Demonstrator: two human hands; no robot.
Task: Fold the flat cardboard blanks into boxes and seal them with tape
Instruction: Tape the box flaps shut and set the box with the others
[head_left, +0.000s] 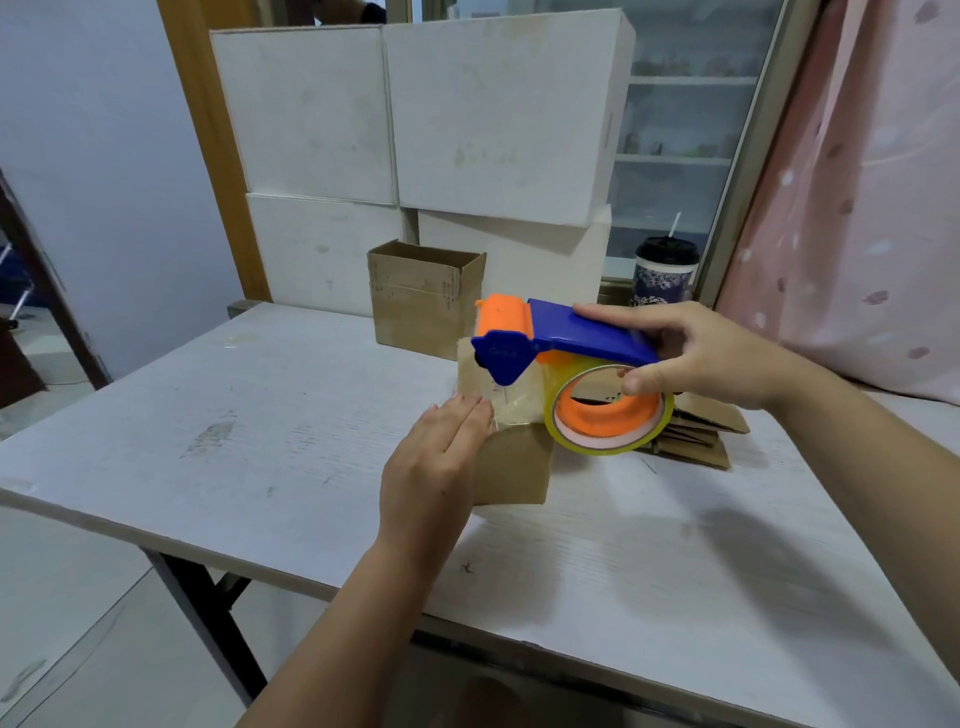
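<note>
On the table (208, 415), right grip (696, 358) holds tape dispenser (571, 332); left grip (436, 457) flat on box (514, 467).

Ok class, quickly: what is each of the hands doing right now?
Left hand: open, straight fingers pressing on the small brown cardboard box.
Right hand: holding the blue and orange plastic tape dispenser.
</note>
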